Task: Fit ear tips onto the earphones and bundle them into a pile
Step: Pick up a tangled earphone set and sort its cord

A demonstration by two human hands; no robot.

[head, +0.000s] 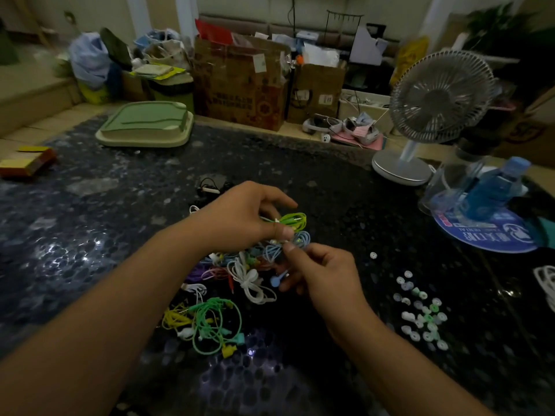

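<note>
A heap of coloured earphones (237, 274) lies on the dark table, with a green set (216, 322) and a white bundled set (252, 280) in front. My left hand (240, 217) hovers over the heap and grips a yellow-green coiled earphone (295, 221). My right hand (318, 274) pinches a light blue earphone cable (297, 243), and its blue earbud (274, 281) sticks out below the fingers. Several loose white and green ear tips (420, 313) are scattered to the right.
A white desk fan (432, 115) stands at the right rear, with a blue bottle (492, 187) and a blue disc (486, 232) near it. A green tray (147, 124) sits at the back left. A black earphone (210, 187) lies behind the heap. Another white cable (546, 283) lies at the right edge.
</note>
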